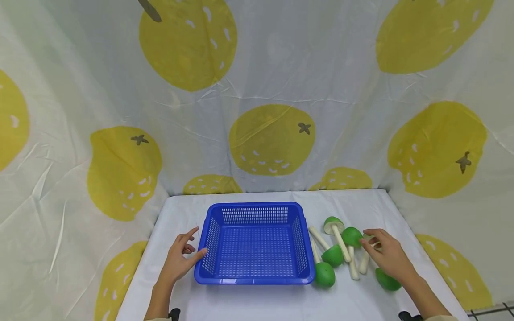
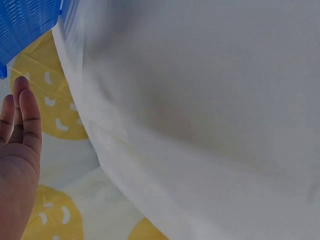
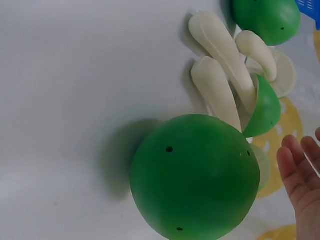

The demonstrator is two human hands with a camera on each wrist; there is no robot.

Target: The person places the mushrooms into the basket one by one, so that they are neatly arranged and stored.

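Basket (image 1: pixel 257 281): one | green-capped mushrooms (image 1: pixel 324 274): at least five, mostly lay left of right grip (image 1: pixel 387 254), loosely spread | left grip (image 1: pixel 178 257): spread, beside basket

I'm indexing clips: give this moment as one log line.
Left hand: beside blue basket | Right hand: near green-capped mushrooms | Grips: none seen | Mushrooms: on white cloth, right of basket
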